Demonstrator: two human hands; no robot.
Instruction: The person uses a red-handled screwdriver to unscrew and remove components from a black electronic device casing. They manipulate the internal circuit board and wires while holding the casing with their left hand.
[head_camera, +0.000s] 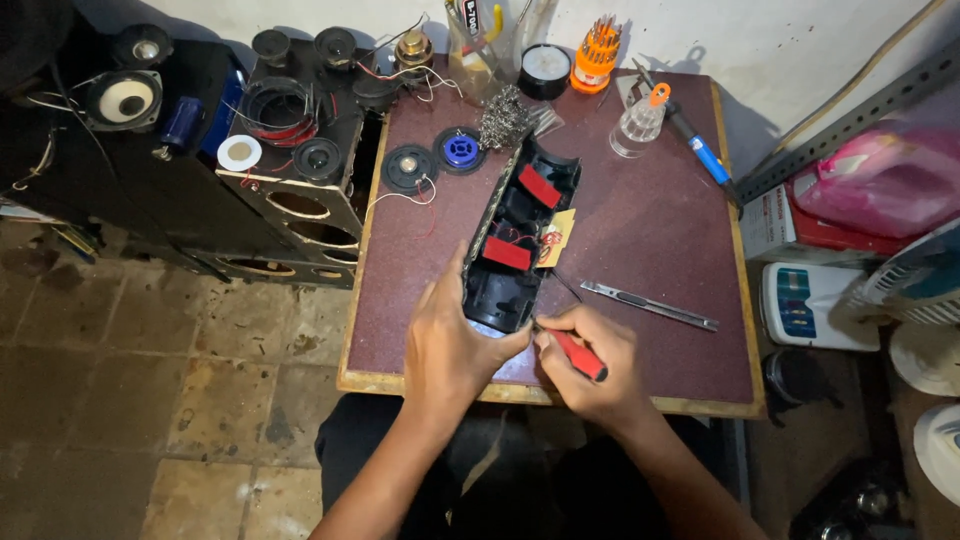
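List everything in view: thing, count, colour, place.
Open black plastic speaker housing: one, black with red pads inside, table centre.
Red-handled screwdriver: one, right hand, at the housing's near end.
Metal utility knife: one, silver, right of housing.
Blue-handled soldering iron: one, table's far right.
Orange screwdriver-bit holder: one, far edge.
Loose round speaker drivers: two, black, left of housing.
Dark red tabletop: one.
Left hand: grips housing.
Right hand: holds screwdriver.

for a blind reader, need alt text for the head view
The left hand steadies an opened black speaker casing on a maroon table, while the right hand works a red-handled screwdriver at its near end. A utility knife lies nearby.
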